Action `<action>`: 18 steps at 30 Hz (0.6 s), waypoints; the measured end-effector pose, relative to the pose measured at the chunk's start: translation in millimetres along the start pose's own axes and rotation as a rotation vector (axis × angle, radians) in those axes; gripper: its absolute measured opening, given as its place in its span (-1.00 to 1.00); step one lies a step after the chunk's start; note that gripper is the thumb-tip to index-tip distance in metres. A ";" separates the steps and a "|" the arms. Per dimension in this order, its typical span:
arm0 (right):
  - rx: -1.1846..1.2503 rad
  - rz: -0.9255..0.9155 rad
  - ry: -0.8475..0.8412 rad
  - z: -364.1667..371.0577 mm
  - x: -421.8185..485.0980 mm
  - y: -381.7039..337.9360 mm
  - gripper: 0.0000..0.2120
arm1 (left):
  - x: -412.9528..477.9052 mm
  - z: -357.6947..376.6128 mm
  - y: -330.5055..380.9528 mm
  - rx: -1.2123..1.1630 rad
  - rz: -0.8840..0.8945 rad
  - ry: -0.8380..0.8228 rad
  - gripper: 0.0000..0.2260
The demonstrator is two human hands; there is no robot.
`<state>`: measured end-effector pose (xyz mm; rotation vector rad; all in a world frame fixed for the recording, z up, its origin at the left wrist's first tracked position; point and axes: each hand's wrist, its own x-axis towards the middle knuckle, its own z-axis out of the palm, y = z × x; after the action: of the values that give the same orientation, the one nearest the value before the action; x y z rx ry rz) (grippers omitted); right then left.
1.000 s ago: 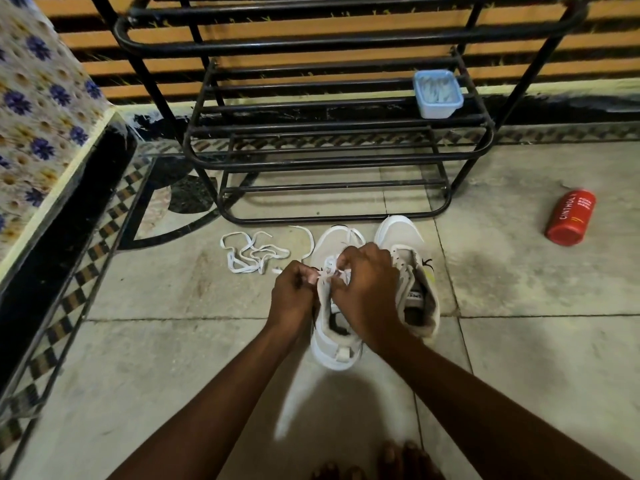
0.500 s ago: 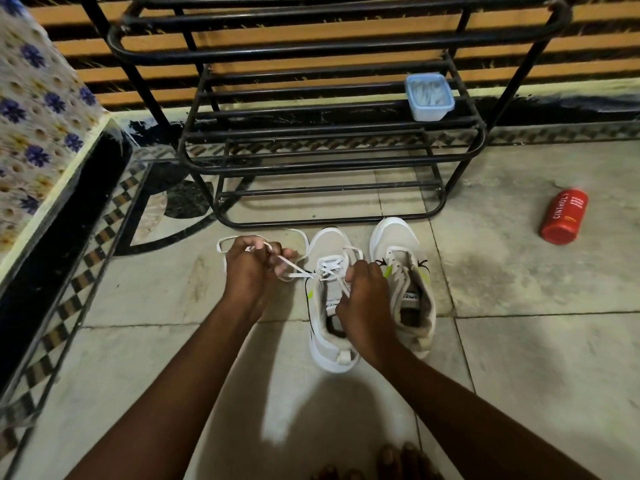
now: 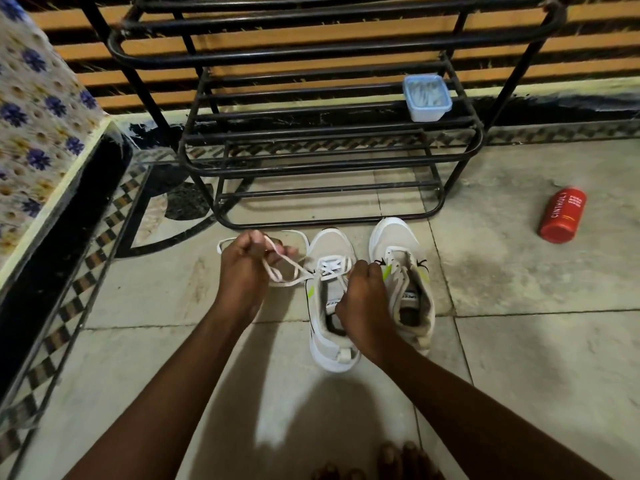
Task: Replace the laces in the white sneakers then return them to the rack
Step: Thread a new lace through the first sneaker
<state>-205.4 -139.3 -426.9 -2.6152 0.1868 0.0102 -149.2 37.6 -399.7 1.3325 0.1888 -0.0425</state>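
The left shoe sits on the floor in front of the rack, toe pointing to 12 o'clock. A white lace crosses its lowest holes near the toe. The rest of the holes look empty, so I think the lacing has only just begun.

The left hand is at 9 o'clock from the shoe. Its grip is closed on the lace, and a loose loop hangs out past the fist. The right hand is over the shoe's open top. Its grip is closed too, I think on the other end of the lace, but the fist hides that part.

To do this step well, pull both ends until they look the same length. Keep the lace flat, with no twist. Then poke one tip through the next hole, going toward 6 o'clock, and pull it snug but not too tight. Hold the shoe down so it does not slide.

The right shoe is just beside the first one, at 3 o'clock. I cannot tell if it has its new lace yet.

A small box sits on a rack shelf at 1 o'clock. A red bottle lies on the floor, well apart, at 2 o'clock.
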 end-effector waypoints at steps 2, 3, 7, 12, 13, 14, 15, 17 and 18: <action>-0.046 -0.014 -0.011 -0.1 -0.1 -0.9 -0.60 | -3.2 3.2 0.7 0.018 -0.011 -0.024 -0.75; -0.062 -0.022 -0.011 -0.4 0.2 -1.1 -0.60 | -3.8 -0.6 1.9 0.282 0.138 -0.086 -0.80; -0.055 -0.023 0.014 -2.1 -0.3 -4.0 -0.59 | 3.6 -11.6 -4.4 1.297 0.554 -0.533 -0.79; -0.082 -0.037 -0.012 -2.5 1.0 -3.6 -0.57 | 7.5 -6.8 3.0 0.717 0.282 -0.199 -0.56; -0.092 -0.045 -0.011 -2.3 1.7 -3.7 -0.57 | 8.0 -8.0 2.0 0.677 0.234 -0.133 -0.52; -0.096 -0.051 -0.008 -2.0 1.4 -3.2 -0.57 | 6.2 -8.1 -0.7 0.708 0.213 -0.087 -0.52; -0.092 -0.051 -0.005 -1.5 1.5 -2.6 -0.57 | 2.2 -7.1 -3.1 0.788 0.217 -0.045 -0.57; -0.082 -0.039 -0.003 -1.1 1.3 -2.5 -0.57 | -3.9 -6.6 -6.6 0.948 0.253 0.023 -0.72; -0.087 -0.037 -0.001 -1.5 1.4 -2.2 -0.56 | -5.4 -6.0 -8.6 1.036 0.285 0.030 -0.74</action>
<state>-203.7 -138.3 -424.5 -2.7049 0.1402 0.0062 -156.4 40.9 -408.5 2.3825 -0.0183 0.1410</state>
